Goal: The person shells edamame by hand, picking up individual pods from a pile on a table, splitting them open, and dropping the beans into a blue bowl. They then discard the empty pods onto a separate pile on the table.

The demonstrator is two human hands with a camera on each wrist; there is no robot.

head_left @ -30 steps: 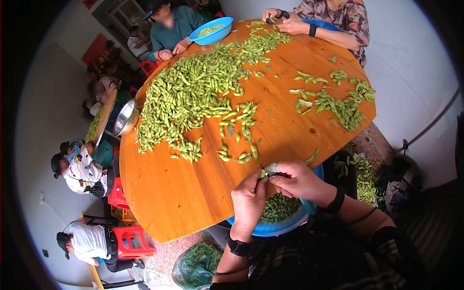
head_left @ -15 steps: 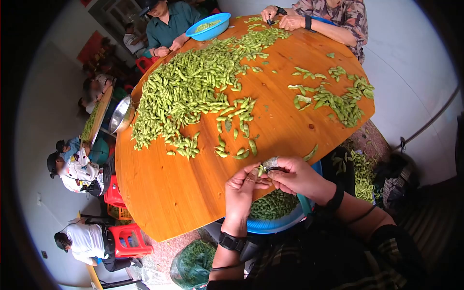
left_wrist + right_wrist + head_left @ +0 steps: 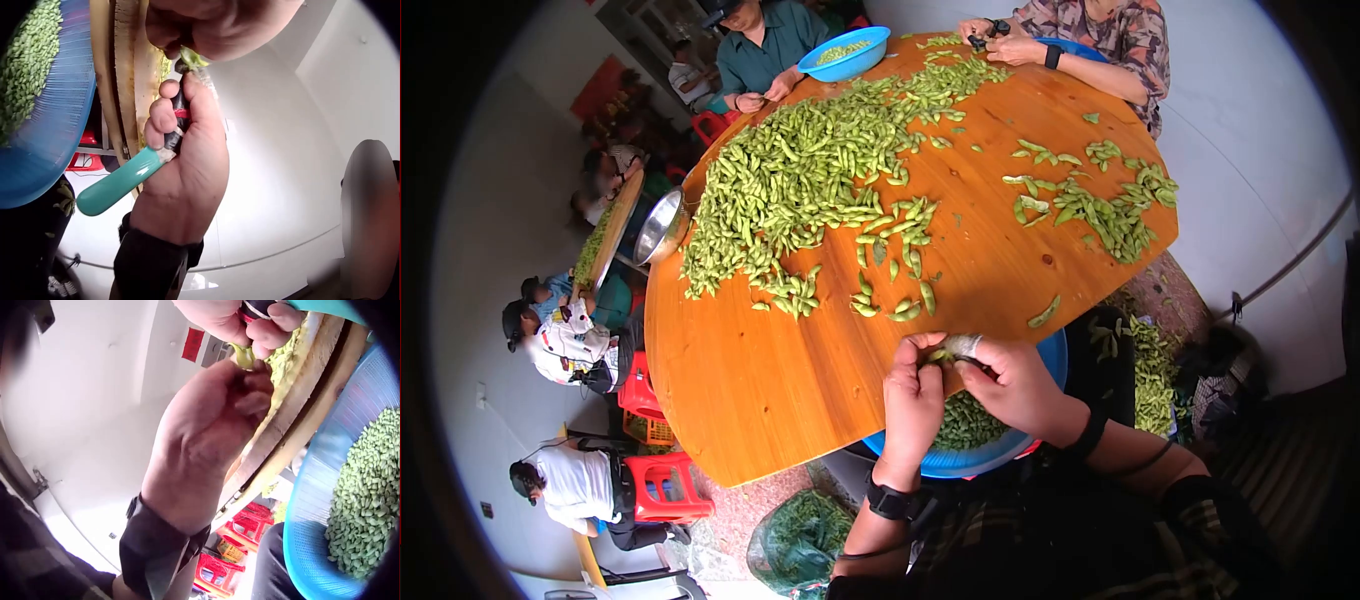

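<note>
My left hand (image 3: 913, 405) pinches a green soybean pod (image 3: 941, 356) between thumb and fingers, above the near table edge. Against it, my right hand (image 3: 1022, 392) grips a tool with a smooth turquoise handle (image 3: 119, 184) and a shaft wrapped in black and red tape (image 3: 180, 114); its working end is hidden at the pod. A pale wrapping (image 3: 966, 346) covers a right finger. In the right wrist view the pod (image 3: 244, 356) shows between both hands' fingertips. Below them sits a blue basket (image 3: 294, 531) of shelled green beans (image 3: 365, 494).
A large heap of pods (image 3: 790, 180) covers the wooden table's (image 3: 750, 400) far left, with a smaller pile (image 3: 1115, 230) at right. One loose pod (image 3: 1045, 312) lies near my right hand. Two people work across the table, beside a blue basin (image 3: 845, 62). A metal bowl (image 3: 662, 228) stands at the left edge.
Both hands stay together at the table edge. The left fingers, more spread half a second ago, now curl closer round the pod, which is more covered.
</note>
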